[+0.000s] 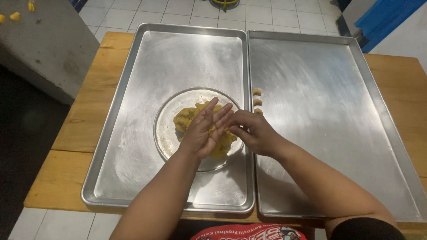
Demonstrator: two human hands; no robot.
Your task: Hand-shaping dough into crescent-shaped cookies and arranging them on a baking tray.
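A mass of yellow dough (186, 119) lies on a round metal plate (171, 113) that sits in the left baking tray (133, 111). My left hand (204, 131) hovers over the dough, fingers stretched out and palm turned toward the right. My right hand (251, 130) meets it with curled fingers, pinching at the left palm; whether a small bit of dough sits between them is hidden. Three small shaped dough pieces (257, 101) lie in a column at the left edge of the right baking tray (333, 115).
Both metal trays rest side by side on a wooden table (80, 115) over a white tiled floor. A grey block (49, 44) with yellow bits on it stands at the far left. Something blue (382, 18) lies at the far right.
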